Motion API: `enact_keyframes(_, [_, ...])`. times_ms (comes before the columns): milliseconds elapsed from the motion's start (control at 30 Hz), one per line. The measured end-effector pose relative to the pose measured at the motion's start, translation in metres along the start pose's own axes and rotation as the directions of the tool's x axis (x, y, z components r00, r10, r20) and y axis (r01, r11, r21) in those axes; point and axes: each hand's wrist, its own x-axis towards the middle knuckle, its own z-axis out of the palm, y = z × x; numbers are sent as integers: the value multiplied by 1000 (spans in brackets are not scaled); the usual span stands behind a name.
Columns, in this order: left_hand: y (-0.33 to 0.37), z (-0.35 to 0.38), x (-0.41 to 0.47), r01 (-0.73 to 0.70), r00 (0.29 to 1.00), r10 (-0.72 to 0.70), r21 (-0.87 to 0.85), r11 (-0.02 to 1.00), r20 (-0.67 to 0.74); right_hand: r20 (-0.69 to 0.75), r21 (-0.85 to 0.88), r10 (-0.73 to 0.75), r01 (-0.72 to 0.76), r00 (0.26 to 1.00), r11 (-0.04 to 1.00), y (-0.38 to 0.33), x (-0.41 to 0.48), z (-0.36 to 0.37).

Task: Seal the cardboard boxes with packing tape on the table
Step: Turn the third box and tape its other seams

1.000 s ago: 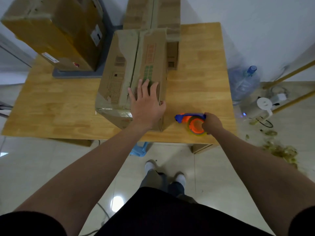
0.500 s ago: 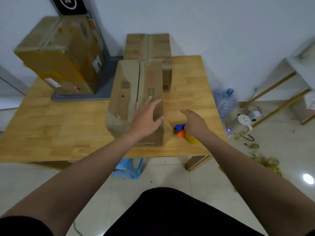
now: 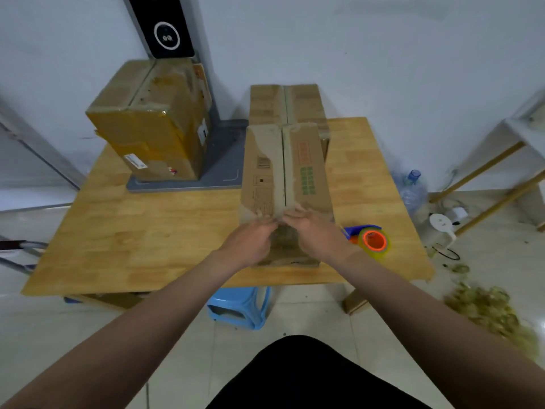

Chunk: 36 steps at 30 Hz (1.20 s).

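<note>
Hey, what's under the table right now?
A blue plastic stool shows below the near edge of the table, with a wooden leg to its right. Whatever lies farther back is covered by the tabletop.

We let go of the tape dispenser [image 3: 371, 239] with our right hand [image 3: 315, 231], leaving it on the table [image 3: 147, 231] at the cardboard box's [image 3: 283, 172] four o'clock. That hand crossed to the box's six o'clock edge, fingers laid at the near end of the centre seam. Our left hand [image 3: 250, 243] slid back off the box top to the same spot, fingertips meeting the right's; blur hid its grip.
</note>
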Motion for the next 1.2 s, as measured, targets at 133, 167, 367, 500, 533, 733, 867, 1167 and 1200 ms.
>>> enact_keyframes(133, [-3, 17, 6, 24, 999, -26, 56, 998, 33, 63, -45, 98, -95, 993, 994, -14, 3, 24])
enact_keyframes(167, [-4, 19, 7, 17, 999, -20, 75, 997, 32, 50, -53, 114, -111, 992, 992, -14, 2, 27])
enact_keyframes(367, [-17, 18, -4, 16, 998, -27, 169, 986, 64, 18, -170, 193, -187, 981, 967, -1, -19, 26])
enact_keyframes(500, [-22, 18, -13, 25, 997, -38, 193, 981, 64, -93, -263, 295, -309, 951, 914, 13, -48, 29])
enact_keyframes(533, [-22, 19, -15, 28, 997, -42, 204, 979, 64, -107, -275, 310, -327, 945, 904, 14, -53, 30])
enact_keyframes(733, [-36, 16, -31, 97, 993, -109, 221, 971, 42, -99, -291, 343, -357, 934, 888, 15, -55, 33])
enact_keyframes(867, [-45, 11, -38, 118, 989, -134, 211, 970, 64, -52, -244, 360, -361, 932, 900, 16, -51, 30])
enact_keyframes(1167, [-9, 6, -12, 53, 987, -82, 202, 978, 140, 68, -222, 214, -194, 974, 956, -31, -6, 29])
enact_keyframes(1200, [-4, 8, -8, 55, 986, -82, 185, 981, 143, 77, -208, 214, -194, 974, 959, -32, -3, 31])
